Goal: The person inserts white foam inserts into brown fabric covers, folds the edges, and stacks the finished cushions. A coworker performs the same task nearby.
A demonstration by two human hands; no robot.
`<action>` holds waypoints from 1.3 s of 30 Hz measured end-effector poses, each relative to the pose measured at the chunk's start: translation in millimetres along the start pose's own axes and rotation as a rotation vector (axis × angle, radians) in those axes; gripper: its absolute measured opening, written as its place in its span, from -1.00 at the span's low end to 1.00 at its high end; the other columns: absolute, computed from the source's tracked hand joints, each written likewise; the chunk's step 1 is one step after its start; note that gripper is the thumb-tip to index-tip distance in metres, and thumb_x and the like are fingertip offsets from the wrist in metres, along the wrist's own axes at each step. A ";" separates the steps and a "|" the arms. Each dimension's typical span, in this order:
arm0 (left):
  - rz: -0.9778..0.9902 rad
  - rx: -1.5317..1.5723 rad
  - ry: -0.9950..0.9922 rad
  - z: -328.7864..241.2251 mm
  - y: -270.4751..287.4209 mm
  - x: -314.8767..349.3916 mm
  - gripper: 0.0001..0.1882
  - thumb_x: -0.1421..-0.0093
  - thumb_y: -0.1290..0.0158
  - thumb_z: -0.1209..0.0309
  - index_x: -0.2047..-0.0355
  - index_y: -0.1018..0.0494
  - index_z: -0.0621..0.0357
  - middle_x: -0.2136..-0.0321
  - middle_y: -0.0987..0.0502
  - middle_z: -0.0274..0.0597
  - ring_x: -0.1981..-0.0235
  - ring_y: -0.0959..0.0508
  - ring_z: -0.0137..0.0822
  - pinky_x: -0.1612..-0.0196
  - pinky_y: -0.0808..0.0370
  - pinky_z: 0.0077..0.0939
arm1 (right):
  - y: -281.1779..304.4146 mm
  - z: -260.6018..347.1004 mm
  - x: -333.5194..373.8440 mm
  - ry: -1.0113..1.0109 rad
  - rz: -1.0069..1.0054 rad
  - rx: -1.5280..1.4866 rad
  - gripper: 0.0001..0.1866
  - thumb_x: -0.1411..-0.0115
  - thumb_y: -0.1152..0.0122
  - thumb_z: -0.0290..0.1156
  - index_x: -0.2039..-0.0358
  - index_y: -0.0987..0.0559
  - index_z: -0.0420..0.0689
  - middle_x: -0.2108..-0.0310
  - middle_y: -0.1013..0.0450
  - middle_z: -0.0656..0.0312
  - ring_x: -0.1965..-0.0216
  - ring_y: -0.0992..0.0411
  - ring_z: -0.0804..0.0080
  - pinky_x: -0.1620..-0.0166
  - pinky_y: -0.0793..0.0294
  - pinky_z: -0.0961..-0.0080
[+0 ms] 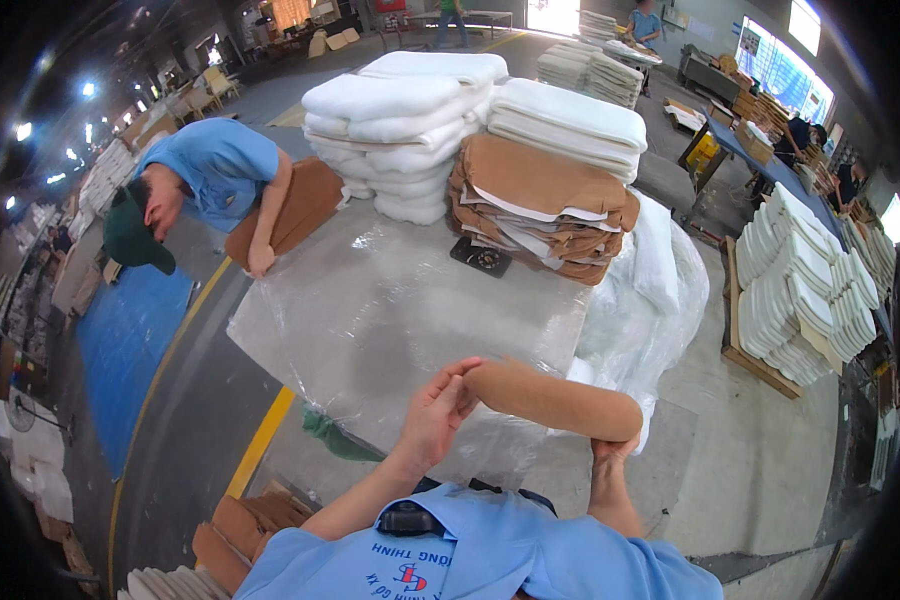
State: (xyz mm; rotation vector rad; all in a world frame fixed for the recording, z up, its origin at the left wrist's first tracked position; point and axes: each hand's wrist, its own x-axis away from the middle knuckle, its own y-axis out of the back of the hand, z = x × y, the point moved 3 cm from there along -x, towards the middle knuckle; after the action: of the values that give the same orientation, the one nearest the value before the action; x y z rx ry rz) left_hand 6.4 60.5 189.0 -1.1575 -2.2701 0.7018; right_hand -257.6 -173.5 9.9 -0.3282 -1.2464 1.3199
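A brown fabric-covered cushion [560,400], seen nearly edge-on, is held above the front part of the plastic-covered table [370,320]. My left hand [440,405] pinches its left end between thumb and fingers. Under its right end is my right hand [612,452], gripping from below, with most of the fingers hidden behind the cushion. Farther back on the table, a pile of brown fabric covers [540,185] stands beside a tall stack of white padding [395,120]. A small dark object [480,257] lies at the foot of the brown pile.
At the table's left side a co-worker [205,175] in a cap leans over another brown cushion [295,205]. Clear plastic wrap [670,290] bulges over the right edge. White panels [790,290] stand stacked on a wooden pallet at the right. Brown pieces [245,530] are piled at the lower left.
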 end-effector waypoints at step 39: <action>-0.108 -1.227 0.597 50.1 182.5 -66.3 -0.44 -0.18 -0.35 -0.05 0.18 -0.66 0.29 0.27 -0.68 -0.07 0.16 -0.63 -0.25 0.02 -0.54 -0.31 | -84.5 -31.9 -26.6 -0.584 0.480 2.130 -0.52 -0.31 -0.35 -0.05 0.03 -0.67 -0.24 0.44 -0.54 0.21 0.55 -0.43 0.52 0.43 -0.39 0.47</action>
State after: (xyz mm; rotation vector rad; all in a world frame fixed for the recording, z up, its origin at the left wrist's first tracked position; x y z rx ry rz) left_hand 114.9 86.9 22.5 -1.3980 -2.0867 -1.1265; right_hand -180.3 -207.9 51.1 1.3959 0.4111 2.4559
